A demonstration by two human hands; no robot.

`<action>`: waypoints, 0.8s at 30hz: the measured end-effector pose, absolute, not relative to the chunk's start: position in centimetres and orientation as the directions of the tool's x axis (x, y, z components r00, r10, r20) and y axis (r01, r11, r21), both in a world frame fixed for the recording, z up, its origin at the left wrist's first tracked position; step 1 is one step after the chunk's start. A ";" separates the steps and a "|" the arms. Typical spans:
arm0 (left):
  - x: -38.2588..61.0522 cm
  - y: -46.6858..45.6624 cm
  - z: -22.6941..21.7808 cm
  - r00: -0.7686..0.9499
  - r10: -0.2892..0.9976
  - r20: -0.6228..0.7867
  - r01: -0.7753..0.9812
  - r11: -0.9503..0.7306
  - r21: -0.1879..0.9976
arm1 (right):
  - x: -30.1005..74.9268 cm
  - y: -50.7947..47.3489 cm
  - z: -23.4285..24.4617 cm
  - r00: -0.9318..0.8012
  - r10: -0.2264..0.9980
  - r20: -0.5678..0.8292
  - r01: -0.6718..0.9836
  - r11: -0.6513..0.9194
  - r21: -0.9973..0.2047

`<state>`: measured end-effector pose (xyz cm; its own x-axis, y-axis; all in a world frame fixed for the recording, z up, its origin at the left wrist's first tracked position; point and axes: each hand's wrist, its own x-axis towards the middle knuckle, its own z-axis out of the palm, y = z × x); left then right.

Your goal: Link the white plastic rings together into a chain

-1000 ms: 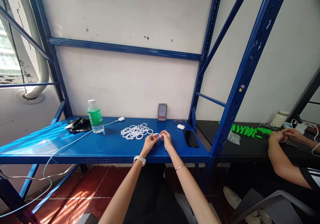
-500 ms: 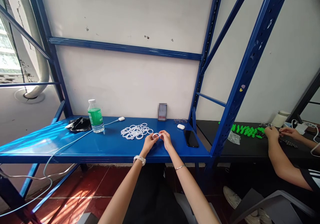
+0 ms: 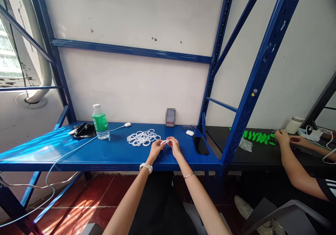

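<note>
At the left of the blue table lies a crumpled black plastic bag, and just right of it a bottle with a green label stands upright. A pale cable passes behind the bottle to a white plug. Next, near the middle, white rings lie in a loose, overlapping pile. Just right and nearer, the left hand pinches one white ring between thumb and fingers — the ring is tilted, between the two hands and apart from the pile. The right hand pinches its right end; the fingers partly hide the grip. Beyond stands a small blurred panel against the wall, then glasses, a white case and, nearer, a black phone. Far right, green pieces lie on a black table — a co-worker's hands are beside them.
</note>
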<state>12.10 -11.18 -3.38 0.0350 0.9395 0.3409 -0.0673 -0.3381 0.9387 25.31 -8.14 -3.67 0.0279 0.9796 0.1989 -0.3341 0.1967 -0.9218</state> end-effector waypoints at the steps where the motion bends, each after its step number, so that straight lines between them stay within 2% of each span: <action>1: 12.1 -11.2 -3.4 0.033 0.941 0.336 -0.070 -0.333 0.940 | 25.3 -8.2 -3.6 0.026 0.979 0.201 -0.334 0.198 -0.922; 24: 12.1 -10.8 -3.7 -0.039 0.936 0.350 -0.075 -0.352 0.933 | 25.2 -7.1 -4.8 0.120 0.965 0.231 -0.354 0.259 -0.899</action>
<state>12.15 -10.78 -3.68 -0.0388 0.9361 0.3497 -0.0754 -0.3517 0.9331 25.16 -7.13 -4.75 0.1204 0.9654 0.2311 -0.3538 0.2593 -0.8987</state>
